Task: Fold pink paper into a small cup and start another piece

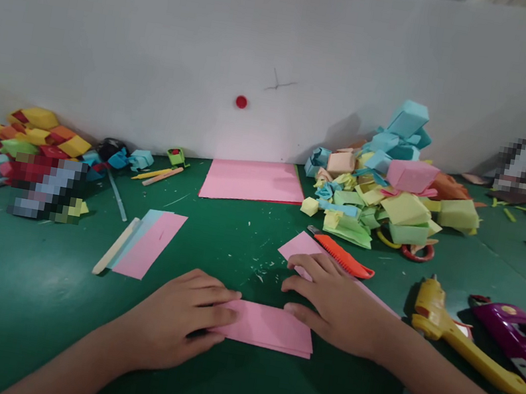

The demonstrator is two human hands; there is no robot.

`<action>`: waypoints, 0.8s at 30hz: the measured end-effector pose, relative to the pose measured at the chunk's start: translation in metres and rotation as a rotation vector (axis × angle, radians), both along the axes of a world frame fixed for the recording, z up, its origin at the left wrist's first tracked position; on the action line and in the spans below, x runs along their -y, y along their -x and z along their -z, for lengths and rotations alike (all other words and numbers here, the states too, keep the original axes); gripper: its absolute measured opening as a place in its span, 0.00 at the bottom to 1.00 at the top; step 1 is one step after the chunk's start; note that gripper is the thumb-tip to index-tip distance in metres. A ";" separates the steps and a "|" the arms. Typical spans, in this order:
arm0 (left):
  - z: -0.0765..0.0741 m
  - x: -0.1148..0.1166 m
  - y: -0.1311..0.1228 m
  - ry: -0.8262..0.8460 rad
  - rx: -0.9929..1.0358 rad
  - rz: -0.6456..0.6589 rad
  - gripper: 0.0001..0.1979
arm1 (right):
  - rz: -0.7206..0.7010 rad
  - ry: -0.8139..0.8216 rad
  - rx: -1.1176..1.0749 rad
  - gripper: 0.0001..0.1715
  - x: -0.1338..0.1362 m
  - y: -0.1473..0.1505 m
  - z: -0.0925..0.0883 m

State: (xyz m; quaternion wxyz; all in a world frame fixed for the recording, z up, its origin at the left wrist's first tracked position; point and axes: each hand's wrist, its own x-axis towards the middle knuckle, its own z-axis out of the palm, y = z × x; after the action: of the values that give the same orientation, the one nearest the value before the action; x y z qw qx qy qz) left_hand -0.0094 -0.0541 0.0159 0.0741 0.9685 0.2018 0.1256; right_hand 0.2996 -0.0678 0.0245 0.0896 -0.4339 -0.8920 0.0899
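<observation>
In the head view, a folded pink paper strip (271, 327) lies on the green table in front of me. My left hand (186, 322) grips its left end, with fingers on top and the thumb along the lower edge. Fingers apart, my right hand (331, 302) rests above the strip's right end, its thumb near the upper edge. Partly under this hand is another pink paper strip (298, 246). An orange utility knife (344, 256) lies just beyond my right hand, its blade end pointing left.
Pink sheets (253, 180) lie against the white partition (165, 59). Pink and blue strips (154, 246) lie left beside a wooden stick (116, 246). Folded paper pieces heap at the back right (406, 211) and left (37, 129). A yellow glue gun (452, 329) lies right, near a purple device (516, 337).
</observation>
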 end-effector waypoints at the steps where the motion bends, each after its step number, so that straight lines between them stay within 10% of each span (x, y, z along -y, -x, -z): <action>1: 0.000 0.000 0.000 -0.001 -0.001 0.001 0.12 | -0.001 0.002 0.000 0.18 0.000 0.000 0.000; 24: -0.001 0.000 0.000 -0.010 0.006 0.005 0.12 | 0.015 -0.004 -0.033 0.17 -0.005 -0.004 0.005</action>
State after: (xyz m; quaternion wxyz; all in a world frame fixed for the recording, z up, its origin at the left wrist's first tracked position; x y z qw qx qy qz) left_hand -0.0090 -0.0540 0.0166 0.0702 0.9691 0.1983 0.1291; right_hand 0.3033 -0.0626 0.0192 0.1061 -0.4386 -0.8874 0.0945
